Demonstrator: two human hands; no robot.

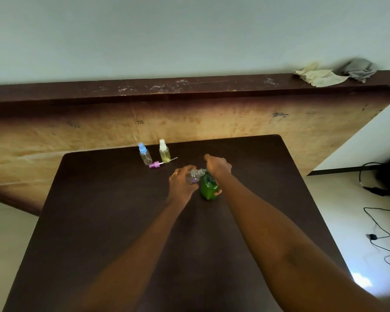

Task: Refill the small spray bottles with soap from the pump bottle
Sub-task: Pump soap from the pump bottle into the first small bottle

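Now small bottle (193, 176) tilted in left hand (181, 183), mouth toward pump bottle (208, 189).

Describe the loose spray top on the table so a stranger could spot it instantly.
On the dark brown table, look to the far edge, where a blue-capped bottle and a white-capped bottle stand. Just in front of them lies the purple spray top, on its side, thin tube pointing right. Unlike theirs, it sits on no bottle.
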